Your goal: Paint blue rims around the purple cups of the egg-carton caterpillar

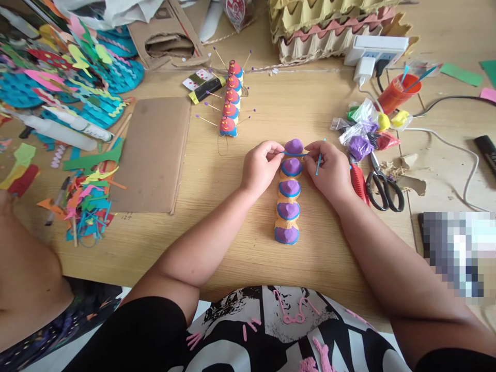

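Observation:
A strip of egg carton [287, 225] lies lengthwise before me, its cups topped with purple clay and edged with blue, with yellow-orange between them. Across the farthest purple cup [294, 145] runs a thin blue clay strip [295, 154]. My left hand [261, 166] pinches its left end, fingers closed. At the other end, the fingers of my right hand [329, 170] are closed on the strip. A slim light-blue stick [320, 159] also rests among the right hand's fingers; its lower part shows below them.
A red caterpillar-like egg-carton piece [230, 98] with pins stands behind. Scissors [382, 186], bagged clay [360, 147] and an orange cup [399, 93] lie right. Cardboard [155, 155] and paper scraps [91, 199] are left, near another person's arm [27, 248]. Egg trays [329, 31] stack at the back.

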{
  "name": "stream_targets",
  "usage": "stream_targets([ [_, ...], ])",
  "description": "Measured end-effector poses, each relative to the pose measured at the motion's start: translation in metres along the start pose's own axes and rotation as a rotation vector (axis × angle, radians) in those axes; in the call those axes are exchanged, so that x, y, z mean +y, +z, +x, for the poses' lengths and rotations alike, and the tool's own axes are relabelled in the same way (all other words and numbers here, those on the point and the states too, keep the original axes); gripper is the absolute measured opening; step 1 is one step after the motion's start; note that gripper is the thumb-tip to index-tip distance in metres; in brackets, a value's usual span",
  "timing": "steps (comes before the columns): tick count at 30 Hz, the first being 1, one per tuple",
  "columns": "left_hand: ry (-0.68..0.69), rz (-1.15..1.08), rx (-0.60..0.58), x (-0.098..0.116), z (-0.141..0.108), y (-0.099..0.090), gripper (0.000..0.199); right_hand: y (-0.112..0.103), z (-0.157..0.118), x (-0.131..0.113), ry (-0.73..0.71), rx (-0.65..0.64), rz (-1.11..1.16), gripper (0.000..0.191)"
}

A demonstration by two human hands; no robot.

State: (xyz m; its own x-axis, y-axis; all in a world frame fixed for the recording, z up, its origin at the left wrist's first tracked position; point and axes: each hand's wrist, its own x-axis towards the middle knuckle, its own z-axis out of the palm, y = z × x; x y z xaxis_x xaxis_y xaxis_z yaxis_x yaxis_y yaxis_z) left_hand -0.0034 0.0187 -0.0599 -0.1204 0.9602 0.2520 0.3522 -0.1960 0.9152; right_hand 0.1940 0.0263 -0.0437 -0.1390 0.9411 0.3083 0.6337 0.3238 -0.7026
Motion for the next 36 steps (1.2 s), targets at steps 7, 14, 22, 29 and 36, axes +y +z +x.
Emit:
stream_targets([
  [7,0.008,0.004,0.013,0.0,0.0001,-0.0004,0.013,0.0001,0.0,0.0,-0.004,0.003,0.007,0.018],
  [14,-0.006,0.035,0.012,0.0008,0.0008,-0.0007,0.013,0.0011,0.0022,0.0013,-0.016,0.021,0.01,0.015],
  [22,0.001,0.026,0.013,-0.0002,0.0013,0.0004,0.014,0.0035,0.0057,0.0019,-0.028,0.036,-0.001,0.014],
  [29,0.032,0.028,0.027,-0.0024,0.0016,0.0003,0.014,0.0054,0.0076,0.0019,-0.017,0.05,-0.005,0.011],
  [36,0.063,0.091,0.036,-0.004,0.0021,0.0003,0.015,0.0057,0.0085,0.0024,-0.012,0.053,-0.024,0.005],
])
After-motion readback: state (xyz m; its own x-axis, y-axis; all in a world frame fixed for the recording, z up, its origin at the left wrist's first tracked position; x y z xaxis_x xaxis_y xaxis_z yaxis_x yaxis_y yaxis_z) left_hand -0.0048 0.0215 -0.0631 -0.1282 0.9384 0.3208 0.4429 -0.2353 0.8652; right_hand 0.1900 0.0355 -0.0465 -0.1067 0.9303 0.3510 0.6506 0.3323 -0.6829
